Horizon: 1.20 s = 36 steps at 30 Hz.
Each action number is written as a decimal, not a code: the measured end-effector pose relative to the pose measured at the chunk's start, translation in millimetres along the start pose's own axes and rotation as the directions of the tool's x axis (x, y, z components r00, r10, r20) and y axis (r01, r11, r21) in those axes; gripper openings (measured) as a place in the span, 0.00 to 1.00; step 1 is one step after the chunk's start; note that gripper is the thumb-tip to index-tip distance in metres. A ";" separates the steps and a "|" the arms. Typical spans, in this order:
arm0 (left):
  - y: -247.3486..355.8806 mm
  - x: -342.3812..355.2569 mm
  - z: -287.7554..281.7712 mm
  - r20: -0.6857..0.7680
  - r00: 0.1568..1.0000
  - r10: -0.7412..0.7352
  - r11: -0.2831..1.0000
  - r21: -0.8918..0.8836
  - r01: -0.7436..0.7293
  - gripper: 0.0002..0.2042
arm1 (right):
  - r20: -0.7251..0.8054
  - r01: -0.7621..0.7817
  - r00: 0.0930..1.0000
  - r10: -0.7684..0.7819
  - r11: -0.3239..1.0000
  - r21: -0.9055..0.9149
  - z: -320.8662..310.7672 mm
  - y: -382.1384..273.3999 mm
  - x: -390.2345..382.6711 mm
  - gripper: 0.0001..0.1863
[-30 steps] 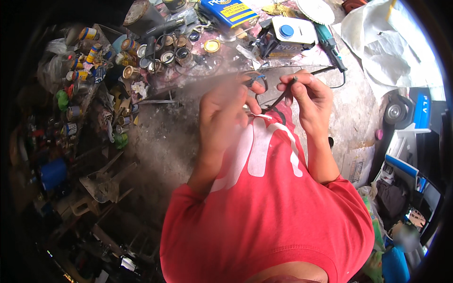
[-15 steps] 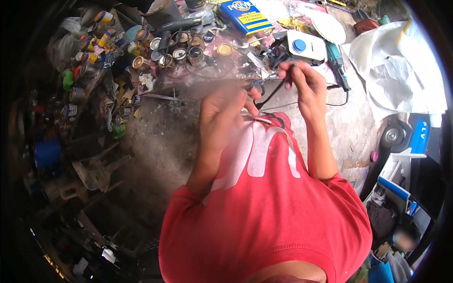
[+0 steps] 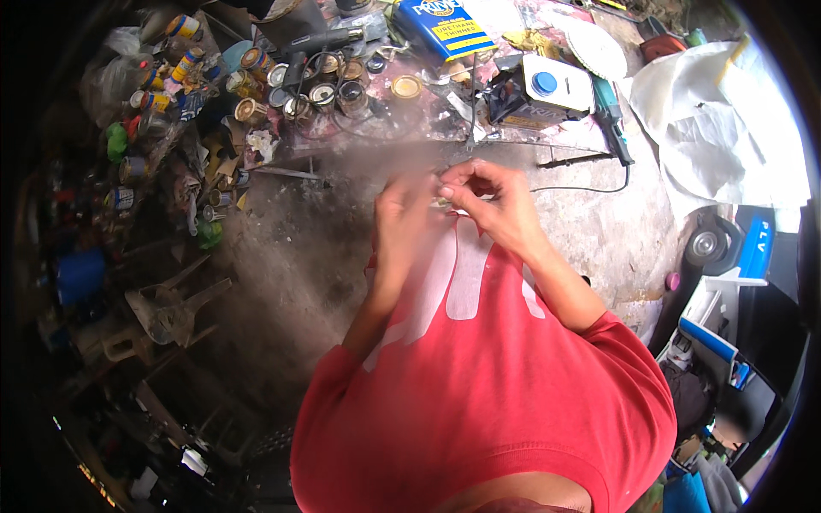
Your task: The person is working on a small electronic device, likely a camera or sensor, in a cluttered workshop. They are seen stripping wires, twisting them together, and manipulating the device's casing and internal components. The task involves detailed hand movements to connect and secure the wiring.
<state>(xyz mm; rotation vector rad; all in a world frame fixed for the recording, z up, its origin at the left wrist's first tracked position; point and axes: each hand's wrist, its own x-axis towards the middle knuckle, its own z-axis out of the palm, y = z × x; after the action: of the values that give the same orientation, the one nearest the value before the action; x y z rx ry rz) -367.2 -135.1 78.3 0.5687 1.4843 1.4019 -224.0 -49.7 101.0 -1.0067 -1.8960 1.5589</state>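
My left hand (image 3: 400, 224) and my right hand (image 3: 500, 205) meet in front of my waist, just above the red shirt (image 3: 496, 376) with white markings. Thumb and fingers of the right hand pinch together at the left hand's fingertips. Between them is a small pale thing (image 3: 441, 203), mostly covered by the fingers and too small to name. The left fingers are curled and partly lost in a hazy blur. Beyond my hands, a dark cord (image 3: 474, 103) runs down over the near edge of the cluttered table (image 3: 402, 128).
On the table are a blue and yellow tin (image 3: 445, 30), a white jug with a blue cap (image 3: 558, 90), a green power tool (image 3: 609, 120), a heat gun (image 3: 321, 43) and several open cans. More cans crowd the left. White sheeting (image 3: 718, 128) hangs at right; a plastic stool (image 3: 171, 316) stands left.
My right hand has come down and left to meet the left hand. The dark cord that stretched between my hands is out of them; a dark cord now shows at the table's edge.
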 end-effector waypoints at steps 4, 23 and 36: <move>2.0 4.5 14.7 0.056 0.997 0.057 0.995 0.083 -0.061 0.14 | -0.089 -0.201 0.963 0.255 0.896 0.396 12.3 11.9 -1.5 0.08; -28.2 7.6 31.9 0.070 0.977 0.201 0.960 0.185 -0.211 0.14 | -0.190 -0.171 0.921 0.341 0.790 0.589 -4.7 33.2 -14.7 0.18; -12.9 -0.8 39.5 0.145 0.938 0.314 0.895 0.285 -0.343 0.12 | -0.239 -0.164 0.906 0.348 0.811 0.561 -9.4 44.9 -16.4 0.16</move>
<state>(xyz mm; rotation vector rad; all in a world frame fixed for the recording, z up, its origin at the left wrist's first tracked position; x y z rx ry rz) -328.9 -119.9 72.2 1.1126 1.5911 1.3794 -196.4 -53.3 61.0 -1.2052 -1.0327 1.7890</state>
